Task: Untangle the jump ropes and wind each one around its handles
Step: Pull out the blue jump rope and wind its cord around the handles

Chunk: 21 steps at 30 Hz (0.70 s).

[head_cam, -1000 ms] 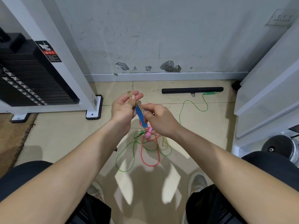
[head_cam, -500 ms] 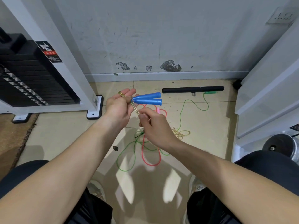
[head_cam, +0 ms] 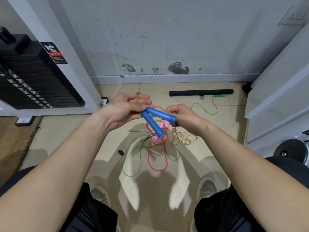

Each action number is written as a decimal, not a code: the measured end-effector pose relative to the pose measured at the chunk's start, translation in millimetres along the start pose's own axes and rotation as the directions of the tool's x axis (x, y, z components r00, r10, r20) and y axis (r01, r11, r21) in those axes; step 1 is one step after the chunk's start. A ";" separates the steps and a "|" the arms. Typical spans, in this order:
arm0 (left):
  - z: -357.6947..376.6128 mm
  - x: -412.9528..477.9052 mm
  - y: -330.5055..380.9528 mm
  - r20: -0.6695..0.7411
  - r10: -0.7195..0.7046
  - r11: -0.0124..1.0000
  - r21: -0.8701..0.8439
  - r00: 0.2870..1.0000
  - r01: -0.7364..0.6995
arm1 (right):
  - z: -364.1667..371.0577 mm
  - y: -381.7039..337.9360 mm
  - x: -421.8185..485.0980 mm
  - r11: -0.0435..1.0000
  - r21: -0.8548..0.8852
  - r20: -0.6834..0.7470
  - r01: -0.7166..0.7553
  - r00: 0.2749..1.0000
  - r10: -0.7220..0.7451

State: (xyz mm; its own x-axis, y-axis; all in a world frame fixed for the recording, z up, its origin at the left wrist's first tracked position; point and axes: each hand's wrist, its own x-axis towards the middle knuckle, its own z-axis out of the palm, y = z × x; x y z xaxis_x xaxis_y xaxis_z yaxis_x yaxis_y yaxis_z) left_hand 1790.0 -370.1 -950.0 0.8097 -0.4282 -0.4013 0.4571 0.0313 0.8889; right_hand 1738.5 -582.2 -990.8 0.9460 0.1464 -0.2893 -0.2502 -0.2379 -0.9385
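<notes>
Two blue handles (head_cam: pixel 154 122) meet in a V between my hands. My left hand (head_cam: pixel 127 108) holds them at their joined top ends, with the yellow beaded rope (head_cam: pixel 138 98) looped over its fingers. My right hand (head_cam: pixel 183 117) grips the far end of one handle, and the yellow rope hangs from it down to a loose pile (head_cam: pixel 184 138) on the floor. Below, a red rope (head_cam: pixel 158 162) with pink handles (head_cam: pixel 156 138) lies tangled with a green rope (head_cam: pixel 132 166). One green handle (head_cam: pixel 219 95) lies by the wall.
A black bar (head_cam: pixel 200 92) lies on the tiled floor near the wall. A weight stack machine (head_cam: pixel 33 81) stands at the left, white frames at the right with a black weight (head_cam: pixel 291 152). My knees and shoes (head_cam: pixel 206 188) are at the bottom.
The blue handles have swung from pointing right to a downward V. My right hand moved up and right and took hold of one handle's end. More yellow rope now lies on the floor.
</notes>
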 end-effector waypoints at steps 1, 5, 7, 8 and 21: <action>0.6 -0.4 -1.5 0.024 0.023 0.995 0.098 0.999 -0.025 | -2.2 -1.7 0.4 1.000 0.027 0.014 -0.004 1.000 0.004; 5.0 2.3 -7.5 0.063 0.203 0.857 0.471 0.977 -0.208 | -4.0 -10.4 1.9 1.000 0.018 0.009 0.003 1.000 -0.003; 4.2 4.1 -9.6 0.044 0.247 0.819 0.525 0.968 -0.233 | -1.3 -13.5 1.5 0.999 0.028 -0.003 0.026 1.000 -0.026; 3.5 5.3 -10.9 0.031 0.270 0.797 0.554 0.962 -0.241 | 0.4 -14.8 1.4 0.998 0.047 -0.014 0.037 0.999 -0.036; 5.5 11.2 -18.9 0.048 0.396 0.447 0.862 0.917 -0.239 | 9.5 -20.3 -1.7 0.983 -0.181 -0.119 0.035 0.991 -0.057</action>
State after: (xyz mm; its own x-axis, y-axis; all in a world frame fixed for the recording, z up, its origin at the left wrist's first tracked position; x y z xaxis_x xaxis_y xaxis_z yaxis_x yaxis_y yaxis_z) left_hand 1788.4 -380.4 -970.0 0.9057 -0.4240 -0.0053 -0.3060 -0.6622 0.6841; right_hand 1740.0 -568.5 -973.1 0.9766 0.0442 -0.2107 -0.1756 -0.4027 -0.8984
